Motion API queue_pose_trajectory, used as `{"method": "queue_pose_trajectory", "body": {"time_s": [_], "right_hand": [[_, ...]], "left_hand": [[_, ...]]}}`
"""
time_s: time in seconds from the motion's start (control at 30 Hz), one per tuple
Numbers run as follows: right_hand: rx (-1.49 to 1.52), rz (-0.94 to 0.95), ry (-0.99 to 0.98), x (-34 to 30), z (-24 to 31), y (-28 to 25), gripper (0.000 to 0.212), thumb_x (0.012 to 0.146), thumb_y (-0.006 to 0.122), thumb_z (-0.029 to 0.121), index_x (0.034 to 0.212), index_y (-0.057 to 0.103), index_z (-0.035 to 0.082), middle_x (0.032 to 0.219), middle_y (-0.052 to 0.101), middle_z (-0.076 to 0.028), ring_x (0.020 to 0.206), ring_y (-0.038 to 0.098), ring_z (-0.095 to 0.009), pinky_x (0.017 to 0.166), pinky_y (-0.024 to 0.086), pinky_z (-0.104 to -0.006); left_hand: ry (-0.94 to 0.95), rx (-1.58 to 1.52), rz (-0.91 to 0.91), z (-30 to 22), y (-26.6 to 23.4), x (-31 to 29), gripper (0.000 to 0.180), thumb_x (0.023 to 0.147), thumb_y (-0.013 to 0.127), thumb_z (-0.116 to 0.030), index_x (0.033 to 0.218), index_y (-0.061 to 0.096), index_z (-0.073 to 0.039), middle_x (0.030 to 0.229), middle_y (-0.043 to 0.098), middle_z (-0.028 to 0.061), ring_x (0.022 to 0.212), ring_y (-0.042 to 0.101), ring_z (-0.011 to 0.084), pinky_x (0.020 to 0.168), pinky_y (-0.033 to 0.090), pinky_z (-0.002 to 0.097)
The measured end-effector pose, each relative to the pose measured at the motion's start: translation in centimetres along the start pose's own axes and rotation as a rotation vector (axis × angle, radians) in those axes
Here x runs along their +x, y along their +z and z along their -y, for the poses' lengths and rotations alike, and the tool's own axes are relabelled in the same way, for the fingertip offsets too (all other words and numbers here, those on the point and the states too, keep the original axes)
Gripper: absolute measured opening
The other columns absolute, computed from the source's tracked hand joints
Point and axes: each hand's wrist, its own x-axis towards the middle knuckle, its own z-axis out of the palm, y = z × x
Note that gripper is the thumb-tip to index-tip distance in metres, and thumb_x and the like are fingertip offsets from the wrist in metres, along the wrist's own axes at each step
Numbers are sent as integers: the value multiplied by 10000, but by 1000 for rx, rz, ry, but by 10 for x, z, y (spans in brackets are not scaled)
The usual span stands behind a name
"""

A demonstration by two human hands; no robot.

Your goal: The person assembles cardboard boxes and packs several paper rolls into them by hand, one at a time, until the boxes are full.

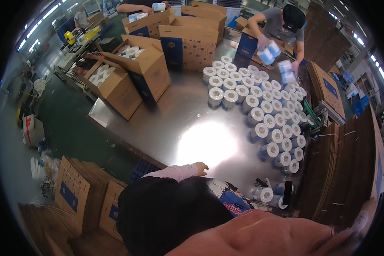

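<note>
My left hand (200, 167), in a pale pink sleeve, reaches past a black mass of cloth or hair (166, 213). It rests on the near part of a shiny steel table (175, 106), fingers loose and holding nothing. Beside it lies a blue and red printed pack (232, 204). A large skin-coloured shape along the lower edge, very close to the lens, seems to be my right hand (264, 234). Its fingers are too blurred to read. Many wrapped white paper rolls (264, 111) stand in rows on the right half of the table.
Several open cardboard boxes (145, 72) with rolls inside stand at the table's far left. Across the table, a person in a black cap (281, 25) holds wrapped rolls. Flat cartons (341, 166) are stacked at the right, and folded boxes (77, 192) stand on the floor at the lower left.
</note>
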Motion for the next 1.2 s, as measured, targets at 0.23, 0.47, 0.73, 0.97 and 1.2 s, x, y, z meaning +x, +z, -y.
{"method": "queue_pose_trajectory", "body": {"time_s": [0.23, 0.47, 0.73, 0.97, 1.2], "right_hand": [[61, -165, -263, -72, 105, -129, 392, 929, 516, 212, 1288, 493, 57, 1184, 603, -170, 1060, 584, -361, 856, 486, -379], [425, -363, -580, -93, 183, -187, 322, 935, 507, 80, 1255, 534, 67, 1131, 629, -162, 1021, 617, -323, 817, 500, -366], [978, 407, -1085, -149, 327, -215, 276, 784, 645, 114, 1033, 597, 4, 783, 636, -212, 771, 618, -425, 677, 501, -460], [1197, 1072, -1652, -226, 413, -179, 766, 866, 562, 515, 1392, 347, 1, 1164, 562, -313, 1049, 589, -378, 897, 455, -410], [1932, 1567, -805, -193, 420, -126, 873, 821, 634, 512, 1489, 229, 123, 1333, 456, -238, 1208, 492, -283, 951, 434, -396]], "left_hand": [[-117, -54, -218, 34, -103, -32, 475, 845, 590, -344, 1273, 555, -142, 1229, 590, 160, 1154, 543, 326, 1013, 417, 404], [38, -227, -797, 38, -204, -44, 533, 816, 663, -266, 1293, 522, -74, 1244, 574, 171, 1145, 556, 285, 963, 443, 360], [486, -1045, -1335, -33, -368, -133, 776, 863, 675, -226, 1456, 221, -16, 1403, 352, 269, 1300, 400, 314, 1048, 363, 385], [214, -786, -1552, 30, -394, -113, 956, 809, 693, -363, 1451, 142, 84, 1492, 185, 292, 1397, 195, 374, 1131, 186, 376], [472, -1225, -1177, 9, -365, -164, 903, 773, 558, -17, 1498, 18, -18, 1427, 329, 199, 1193, 444, 259, 996, 382, 329]]}}
